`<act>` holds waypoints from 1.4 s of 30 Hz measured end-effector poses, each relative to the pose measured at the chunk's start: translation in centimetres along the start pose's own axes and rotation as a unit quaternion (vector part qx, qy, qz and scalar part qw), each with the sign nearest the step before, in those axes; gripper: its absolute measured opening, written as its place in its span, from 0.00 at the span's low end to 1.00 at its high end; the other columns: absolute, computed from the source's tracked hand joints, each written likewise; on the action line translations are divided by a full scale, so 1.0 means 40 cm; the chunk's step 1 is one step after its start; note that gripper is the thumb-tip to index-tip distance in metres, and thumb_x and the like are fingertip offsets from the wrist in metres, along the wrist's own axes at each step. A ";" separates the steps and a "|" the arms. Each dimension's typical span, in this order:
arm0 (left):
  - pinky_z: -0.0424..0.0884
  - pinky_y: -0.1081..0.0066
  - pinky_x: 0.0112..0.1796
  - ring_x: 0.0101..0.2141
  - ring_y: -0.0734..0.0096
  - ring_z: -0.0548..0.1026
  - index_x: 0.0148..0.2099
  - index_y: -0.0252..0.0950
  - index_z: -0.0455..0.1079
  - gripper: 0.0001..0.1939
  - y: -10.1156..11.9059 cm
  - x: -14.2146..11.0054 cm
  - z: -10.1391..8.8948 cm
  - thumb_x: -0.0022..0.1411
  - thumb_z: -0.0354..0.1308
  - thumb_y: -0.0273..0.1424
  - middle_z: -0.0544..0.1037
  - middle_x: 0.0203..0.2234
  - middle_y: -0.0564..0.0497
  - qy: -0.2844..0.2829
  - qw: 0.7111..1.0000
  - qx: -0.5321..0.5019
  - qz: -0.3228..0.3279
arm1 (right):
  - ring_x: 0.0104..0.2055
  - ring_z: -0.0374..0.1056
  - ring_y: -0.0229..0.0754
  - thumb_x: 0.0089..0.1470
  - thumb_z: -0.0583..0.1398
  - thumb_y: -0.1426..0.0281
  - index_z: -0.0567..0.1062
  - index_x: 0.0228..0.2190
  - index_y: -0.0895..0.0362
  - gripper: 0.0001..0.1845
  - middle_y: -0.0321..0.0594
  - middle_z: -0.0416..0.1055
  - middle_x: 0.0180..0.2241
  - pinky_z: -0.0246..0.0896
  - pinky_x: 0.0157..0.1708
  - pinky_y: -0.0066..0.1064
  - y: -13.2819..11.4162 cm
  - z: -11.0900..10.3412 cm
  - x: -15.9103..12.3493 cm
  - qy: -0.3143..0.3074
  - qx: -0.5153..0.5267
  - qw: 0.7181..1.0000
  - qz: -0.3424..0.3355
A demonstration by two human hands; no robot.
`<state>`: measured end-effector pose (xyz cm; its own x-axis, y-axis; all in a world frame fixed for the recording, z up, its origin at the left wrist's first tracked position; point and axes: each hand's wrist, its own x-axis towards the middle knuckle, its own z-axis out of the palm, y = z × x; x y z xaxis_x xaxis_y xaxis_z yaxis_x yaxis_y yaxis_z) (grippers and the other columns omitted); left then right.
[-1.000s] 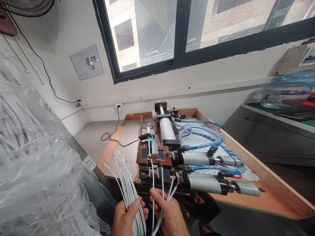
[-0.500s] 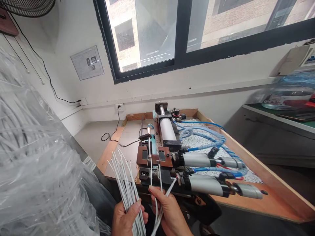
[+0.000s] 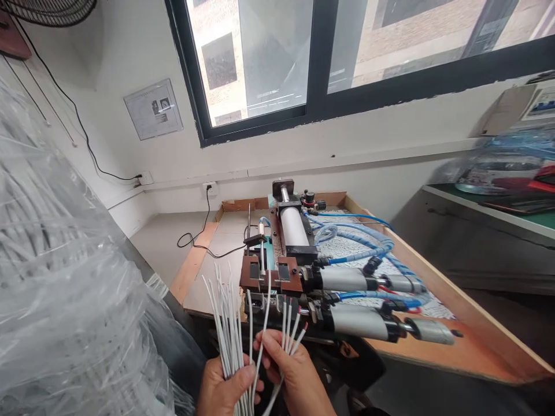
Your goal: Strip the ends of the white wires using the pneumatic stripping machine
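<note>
My left hand [image 3: 222, 386] is closed around a thick bundle of white cables [image 3: 227, 329], whose free ends fan upward. Beside it my right hand [image 3: 301, 378] grips a few white cables [image 3: 289, 329] with reddish tips showing at their ends. Its thumb and fingers also pinch a single white cable [image 3: 266, 306] standing in front of the machine's brown jaw block [image 3: 271, 276]. Whether that cable's tip is inside the jaws or just before them, I cannot tell. Another cable [image 3: 250, 315] stands slightly apart from the left bundle.
Pneumatic cylinders [image 3: 358, 320] and blue air hoses [image 3: 368, 245] lie right of the jaws, inside a wooden border [image 3: 485, 335]. Plastic-wrapped cables [image 3: 73, 277] rise at the left. A shelf [image 3: 511, 211] with a plastic bag is at the right.
The cables in my right hand have come away from the jaw area and now fan out beside it. A different single cable is pinched, and both hands are closer together.
</note>
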<state>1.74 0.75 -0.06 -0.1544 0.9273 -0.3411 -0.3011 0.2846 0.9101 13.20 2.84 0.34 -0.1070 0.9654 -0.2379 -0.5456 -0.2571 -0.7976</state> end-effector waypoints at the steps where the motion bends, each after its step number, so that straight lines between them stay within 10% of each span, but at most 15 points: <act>1: 0.65 0.73 0.17 0.13 0.73 0.69 0.22 0.30 0.71 0.16 -0.001 0.003 -0.003 0.32 0.66 0.38 0.74 0.10 0.50 -0.004 1.000 -0.001 0.004 | 0.14 0.47 0.29 0.38 0.62 0.58 0.73 0.20 0.61 0.17 0.31 0.59 0.13 0.38 0.15 0.23 0.003 -0.002 -0.004 0.010 -0.001 1.000 0.005; 12: 0.68 0.72 0.16 0.14 0.70 0.71 0.24 0.29 0.71 0.19 0.002 0.008 -0.004 0.29 0.68 0.38 0.75 0.12 0.50 0.057 0.998 -0.005 -0.008 | 0.13 0.49 0.28 0.25 0.67 0.56 0.72 0.14 0.61 0.20 0.31 0.61 0.10 0.43 0.14 0.23 0.055 -0.034 -0.033 0.100 -0.009 0.995 0.026; 42: 0.62 0.76 0.13 0.11 0.77 0.66 0.23 0.30 0.70 0.13 0.001 0.003 -0.003 0.36 0.66 0.34 0.70 0.09 0.55 0.046 0.996 -0.070 0.039 | 0.14 0.41 0.30 0.33 0.63 0.57 0.66 0.13 0.57 0.18 0.26 0.49 0.10 0.34 0.15 0.27 0.035 -0.047 -0.009 0.068 -0.100 0.993 0.010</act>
<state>1.61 0.86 -0.10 -0.2662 0.9171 -0.2969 -0.4116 0.1703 0.8953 14.04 2.05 -1.72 0.0040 0.9488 -0.3159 -0.3667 -0.2925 -0.8832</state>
